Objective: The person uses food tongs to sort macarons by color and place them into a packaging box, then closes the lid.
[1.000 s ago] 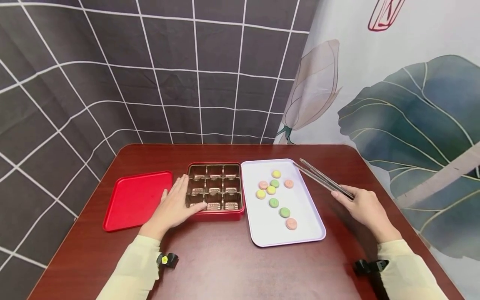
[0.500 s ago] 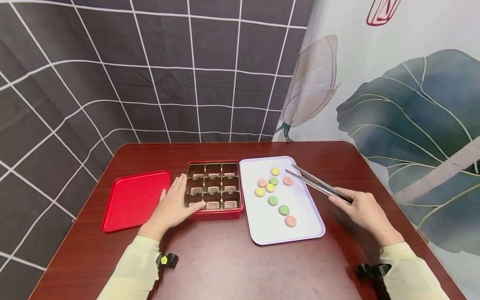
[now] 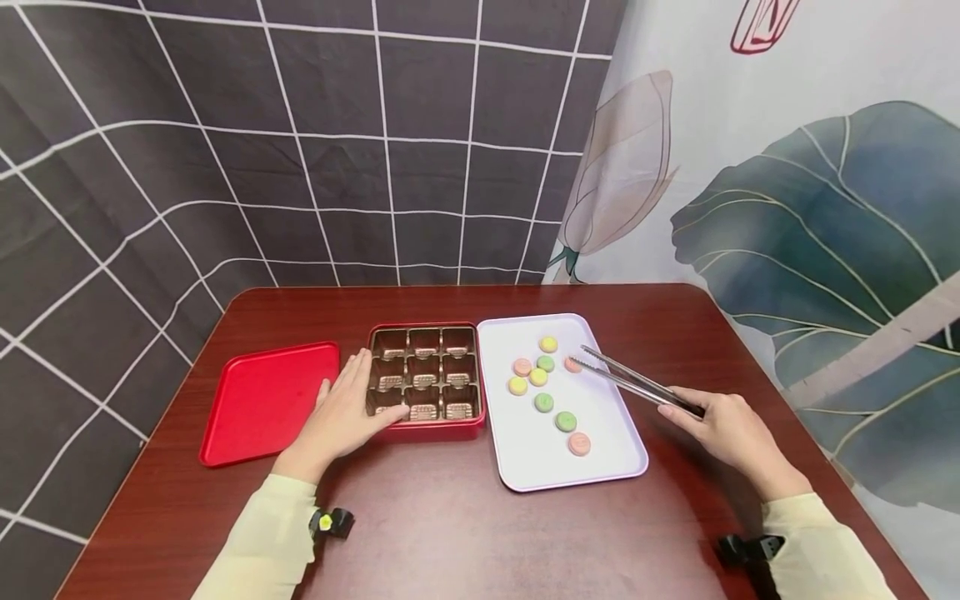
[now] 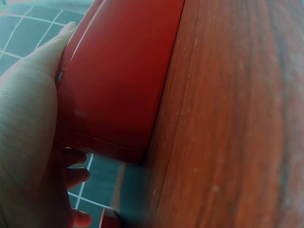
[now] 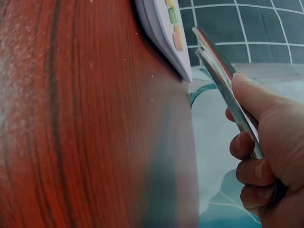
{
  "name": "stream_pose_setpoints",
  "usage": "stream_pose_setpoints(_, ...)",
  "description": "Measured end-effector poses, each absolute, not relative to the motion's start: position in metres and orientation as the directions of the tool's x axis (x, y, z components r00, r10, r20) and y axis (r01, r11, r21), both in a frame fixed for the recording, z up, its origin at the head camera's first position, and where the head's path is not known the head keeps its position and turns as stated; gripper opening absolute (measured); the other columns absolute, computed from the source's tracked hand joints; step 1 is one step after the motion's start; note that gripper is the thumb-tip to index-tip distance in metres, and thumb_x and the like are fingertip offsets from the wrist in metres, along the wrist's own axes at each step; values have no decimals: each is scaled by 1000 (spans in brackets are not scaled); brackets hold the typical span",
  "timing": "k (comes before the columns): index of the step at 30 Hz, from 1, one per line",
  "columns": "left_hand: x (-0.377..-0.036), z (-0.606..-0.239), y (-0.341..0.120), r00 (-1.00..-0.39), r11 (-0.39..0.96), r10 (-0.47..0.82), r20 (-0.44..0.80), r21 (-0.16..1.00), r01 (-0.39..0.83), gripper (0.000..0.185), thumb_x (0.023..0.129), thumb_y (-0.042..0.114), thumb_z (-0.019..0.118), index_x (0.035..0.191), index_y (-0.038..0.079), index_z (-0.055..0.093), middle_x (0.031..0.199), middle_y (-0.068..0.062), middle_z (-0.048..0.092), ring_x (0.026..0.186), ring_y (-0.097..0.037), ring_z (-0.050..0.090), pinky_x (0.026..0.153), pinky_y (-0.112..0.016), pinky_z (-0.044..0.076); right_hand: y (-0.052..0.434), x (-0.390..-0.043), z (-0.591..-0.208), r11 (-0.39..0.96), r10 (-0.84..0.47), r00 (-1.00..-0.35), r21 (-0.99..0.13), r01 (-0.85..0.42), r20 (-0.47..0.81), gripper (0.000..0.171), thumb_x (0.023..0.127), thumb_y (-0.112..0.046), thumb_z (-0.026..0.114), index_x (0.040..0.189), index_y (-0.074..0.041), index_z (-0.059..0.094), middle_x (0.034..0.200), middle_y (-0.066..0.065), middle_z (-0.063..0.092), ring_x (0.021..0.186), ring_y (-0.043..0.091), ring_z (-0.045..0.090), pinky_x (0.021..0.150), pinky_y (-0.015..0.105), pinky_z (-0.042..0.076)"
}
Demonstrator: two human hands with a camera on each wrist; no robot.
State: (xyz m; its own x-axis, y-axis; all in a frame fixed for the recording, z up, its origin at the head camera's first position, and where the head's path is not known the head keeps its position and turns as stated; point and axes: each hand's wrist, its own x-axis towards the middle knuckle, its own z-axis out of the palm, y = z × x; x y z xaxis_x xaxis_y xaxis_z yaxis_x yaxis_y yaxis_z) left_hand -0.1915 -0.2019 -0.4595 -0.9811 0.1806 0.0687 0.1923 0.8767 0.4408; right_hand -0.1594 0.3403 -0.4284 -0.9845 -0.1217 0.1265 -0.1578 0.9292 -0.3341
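Right hand [image 3: 723, 429] gripping metal tongs [image 3: 630, 382], tips at pink cookie [image 3: 572, 365] on far right of white tray [image 3: 600, 467]. Left hand [image 3: 347, 412] flat, steadying red tin [image 3: 442, 427]. Cookie likely light, crumbly; best pinched gently across edges.

Bright, even, soft-shadowed light; sharp head view, blurred close-up wrist views.

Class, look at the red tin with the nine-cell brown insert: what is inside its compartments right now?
Every visible cell of the red tin is empty, showing only ribbed brown bottoms. The left hand rests on its near-left corner, covering part of that cell. The sweets lie on the white tray.
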Motion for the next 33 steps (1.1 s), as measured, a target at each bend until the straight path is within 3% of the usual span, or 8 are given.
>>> stream_pose_setpoints(9,-191,-459,-202,-980,875,185,75,442,199,114,77,76,55,154,4,14,159,-15,16,145,-33,14,107,-69,11,341,-160,-433,933,-133,-984,-320,-165,120,55,83,-50,70,125,-14,67,63,-11,63,66,17,56,55,34,42)
stream_pose_setpoints(19,-187,-458,-202,-981,872,184,61,450,192,115,76,78,55,154,4,13,159,-14,15,146,-32,13,107,-69,11,340,-162,-433,935,-154,-980,-302,-186,127,53,83,-50,71,123,-15,68,89,7,73,76,22,64,62,47,51)
stream_pose_setpoints(33,-180,-459,-201,-978,874,191,87,439,210,113,77,74,58,153,2,16,158,-16,17,145,-33,16,107,-68,12,339,-165,-436,934,-174,-978,-296,-201,114,49,83,-49,71,120,-17,69,80,-2,71,70,16,59,60,40,48)
